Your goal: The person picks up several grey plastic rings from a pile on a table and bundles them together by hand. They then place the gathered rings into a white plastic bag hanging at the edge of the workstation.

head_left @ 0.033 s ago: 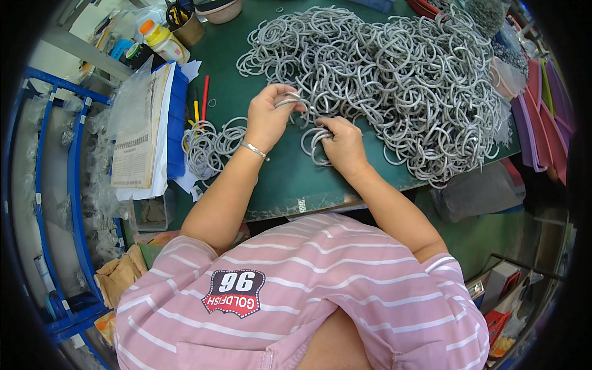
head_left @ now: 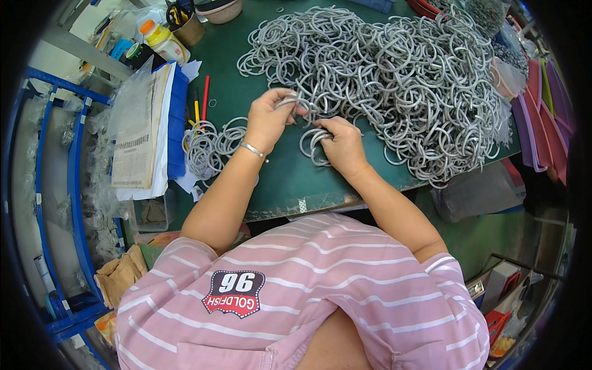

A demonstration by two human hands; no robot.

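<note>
A large heap of grey metal rings (head_left: 370,68) covers the back and right of the green table (head_left: 277,185). At the heap's near left edge, my left hand (head_left: 269,118) is closed on a grey ring (head_left: 292,100), pinched between thumb and fingers. Just to its right and a little nearer, my right hand (head_left: 342,143) grips a small bunch of grey rings (head_left: 306,148), which hang from its fingertips toward the left. Its curled fingers partly cover them. Beyond my left wrist, a smaller pile of rings (head_left: 206,151) lies on the table.
A blue tray (head_left: 178,117) with printed papers (head_left: 139,151) stands on the left. Beside the small pile lie a red pen (head_left: 205,98) and a yellow one. A bottle with an orange cap (head_left: 165,43) is farther back. Pink and purple sheets (head_left: 542,117) stand at far right.
My left hand has shifted very slightly nearer to me, still with the ring in its fingers. The right hand and its rings look nearly the same.
</note>
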